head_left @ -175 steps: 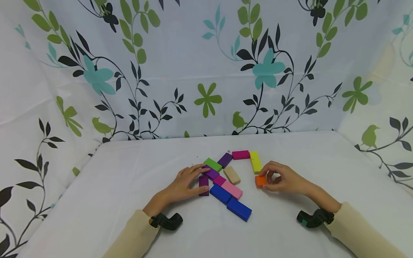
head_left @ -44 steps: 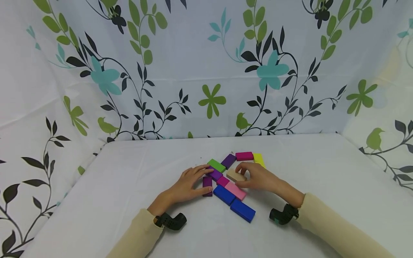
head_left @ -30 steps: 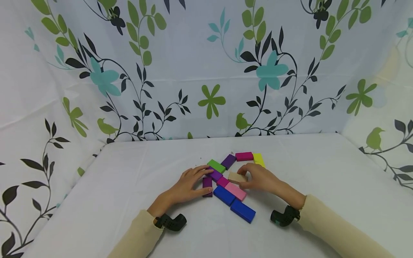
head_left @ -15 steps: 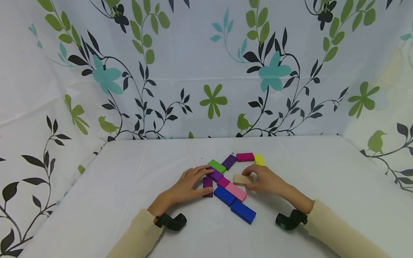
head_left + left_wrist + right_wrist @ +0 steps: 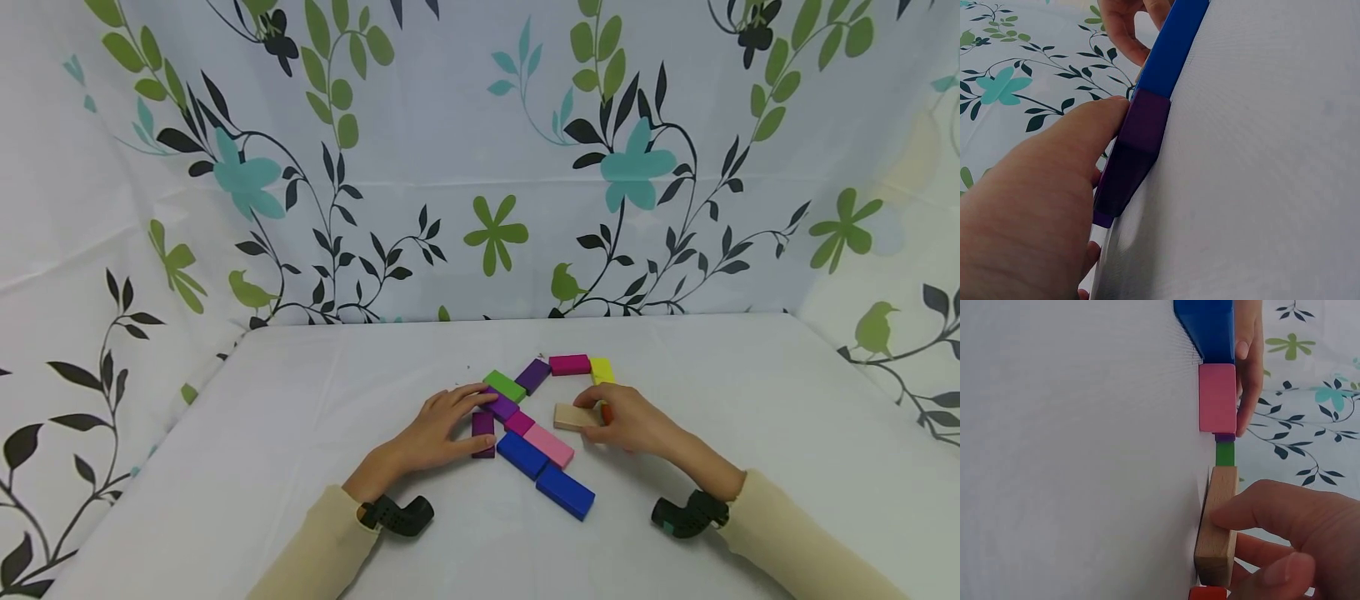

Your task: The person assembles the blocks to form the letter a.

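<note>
My right hand (image 5: 637, 423) pinches a plain wooden block (image 5: 572, 417) between thumb and fingers, low over the table. The right wrist view shows this wooden block (image 5: 1216, 534) lengthwise, its near end close to an orange-red block (image 5: 1208, 592). In the head view only a sliver of the orange block (image 5: 606, 412) shows beside the fingers. My left hand (image 5: 435, 429) rests with spread, relaxed fingers on a purple block (image 5: 501, 406). Its thumb touches a dark purple block (image 5: 483, 425); the left wrist view shows that dark purple block (image 5: 1147, 122) against the thumb.
Two blue blocks (image 5: 565, 492), a pink block (image 5: 549, 446) and a magenta block (image 5: 519, 423) run diagonally through the middle. Behind them, a green block (image 5: 504, 386), another dark purple block (image 5: 533, 376), another magenta block (image 5: 570, 364) and a yellow block (image 5: 602, 369) form an arc.
My right hand has left the orange block, taken hold of the wooden block, slid it rightward towards the orange one and turned it more crosswise. My left hand has stayed on the purple blocks.
</note>
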The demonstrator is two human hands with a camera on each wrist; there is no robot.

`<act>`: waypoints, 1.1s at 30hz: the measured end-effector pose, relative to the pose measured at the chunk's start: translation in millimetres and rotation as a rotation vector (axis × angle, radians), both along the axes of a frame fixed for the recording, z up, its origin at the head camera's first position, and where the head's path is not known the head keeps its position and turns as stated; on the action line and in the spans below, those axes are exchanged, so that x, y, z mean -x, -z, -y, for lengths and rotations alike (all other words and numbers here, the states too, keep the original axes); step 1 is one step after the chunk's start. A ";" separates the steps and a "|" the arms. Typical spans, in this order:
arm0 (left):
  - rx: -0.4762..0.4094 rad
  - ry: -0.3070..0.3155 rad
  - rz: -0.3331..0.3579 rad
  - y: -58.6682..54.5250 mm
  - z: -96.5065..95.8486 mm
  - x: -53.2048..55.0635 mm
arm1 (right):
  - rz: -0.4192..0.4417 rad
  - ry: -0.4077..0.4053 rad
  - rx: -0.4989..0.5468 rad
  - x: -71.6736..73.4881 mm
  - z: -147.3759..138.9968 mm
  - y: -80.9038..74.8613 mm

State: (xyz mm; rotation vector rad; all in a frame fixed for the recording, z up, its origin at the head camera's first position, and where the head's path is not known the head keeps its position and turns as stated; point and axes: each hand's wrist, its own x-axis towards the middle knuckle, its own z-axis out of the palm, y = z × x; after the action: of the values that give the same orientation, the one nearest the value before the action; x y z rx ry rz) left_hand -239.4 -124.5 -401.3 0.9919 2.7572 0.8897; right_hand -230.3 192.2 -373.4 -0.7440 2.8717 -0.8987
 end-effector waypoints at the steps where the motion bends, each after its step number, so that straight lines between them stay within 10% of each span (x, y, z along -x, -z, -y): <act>1: -0.001 0.000 0.001 -0.1 0.0 0.0 | -0.002 0.002 -0.002 0.4 -1.2 0.5; 33: -0.006 -0.001 -0.005 1.9 -1.1 0.9 | -0.008 -0.015 0.063 5.1 -33.1 -16.3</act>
State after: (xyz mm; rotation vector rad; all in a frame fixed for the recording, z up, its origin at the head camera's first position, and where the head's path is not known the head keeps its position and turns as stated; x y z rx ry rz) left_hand -240.3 -123.4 -403.2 0.9951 2.7614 0.8971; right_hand -235.4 225.3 -357.2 -0.7749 2.8532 -0.9907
